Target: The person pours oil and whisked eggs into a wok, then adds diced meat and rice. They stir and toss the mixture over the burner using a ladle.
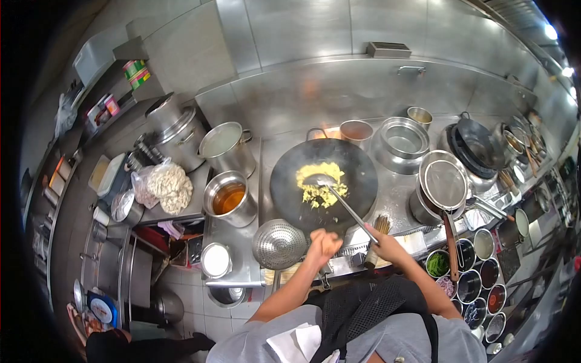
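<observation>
A large black wok sits on the stove, with yellow scrambled egg in its middle. My right hand is closed around the long handle of a metal ladle. The ladle's rounded head rests in the egg. At the wok's near edge, my left hand is a closed fist; what it grips, if anything, is hidden. Left of that hand lies a perforated metal strainer. A bamboo brush is just beside my right hand.
Left of the wok stand a pot of amber liquid and a tall steel pot. A flame shows behind the wok. At right are a mesh sieve on a pot and several ingredient tins. Another person's dark sleeve enters lower left.
</observation>
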Motion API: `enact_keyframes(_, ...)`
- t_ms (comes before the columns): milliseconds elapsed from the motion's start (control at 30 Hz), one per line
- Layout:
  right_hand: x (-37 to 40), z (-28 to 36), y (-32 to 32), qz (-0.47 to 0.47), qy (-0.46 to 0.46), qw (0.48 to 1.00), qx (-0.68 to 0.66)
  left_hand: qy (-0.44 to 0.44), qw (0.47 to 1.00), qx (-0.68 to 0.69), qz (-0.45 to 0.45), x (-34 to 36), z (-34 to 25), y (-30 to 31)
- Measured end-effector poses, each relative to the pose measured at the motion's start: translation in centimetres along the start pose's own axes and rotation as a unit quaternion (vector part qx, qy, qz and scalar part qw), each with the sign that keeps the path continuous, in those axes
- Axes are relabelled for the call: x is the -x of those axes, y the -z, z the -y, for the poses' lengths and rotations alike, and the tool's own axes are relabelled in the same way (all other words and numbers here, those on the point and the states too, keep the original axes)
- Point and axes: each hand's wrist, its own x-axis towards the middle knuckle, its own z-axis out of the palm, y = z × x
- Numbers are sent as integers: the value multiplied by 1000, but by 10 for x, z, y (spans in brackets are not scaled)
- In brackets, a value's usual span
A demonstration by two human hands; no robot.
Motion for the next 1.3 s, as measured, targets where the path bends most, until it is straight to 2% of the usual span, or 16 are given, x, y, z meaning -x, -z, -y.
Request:
enact_keyframes(100,13,28,3,-28,-17,999,-20,42,993,-66,-88,51,15,28)
enact_keyframes(167,37,33,14,10,-53,993,-108,-15,981,-145,-126,72,-4,-31)
enact_keyframes(233,65,37,26,37,-93,982,-160,46,989,120,75,19,-27,17)
enact_keyframes(267,76,24,19,-14,-1,988,-154,15,995,13,-93,15,-44,-18)
enact_keyframes(300,84,29,34,54,-69,986,-140,55,988,-19,-140,12,-59,-38)
enact_keyframes(433,96,31,75,87,-50,988,-114,-2,977,-96,-190,53,-56,-71)
enact_keyframes(500,94,49,83,127,-78,982,-115,45,993,-13,-107,21,-62,-33)
enact_keyframes(633,29,22,36,32,-14,999,14,65,981,-53,-173,-9,-54,-40)
enact_keyframes(733,3,14,4,-22,-33,999,17,39,999,8,8,29,-19,1)
enact_keyframes(867,52,54,43,-37,-28,999,0,49,987,-129,-83,72,-17,21)
enact_keyframes(933,73,68,72,102,-136,977,-132,46,994,-76,-68,48,-32,-2)
enact_keyframes(967,74,48,60,77,-83,986,-124,57,998,-30,-10,24,-42,-6)
enact_keyframes(1067,49,27,41,56,-28,998,7,116,985,-41,-124,-28,-58,-33)
enact_keyframes(1200,-13,3,-3,-15,-52,998,26,-9,992,-64,-105,14,-31,-42)
enact_keyframes(1267,-14,7,-16,-76,-22,997,27,46,999,-21,-6,40,-13,7)
enact_keyframes(1300,-3,24,-7,-65,-41,997,0,26,996,-17,-79,59,-7,12)
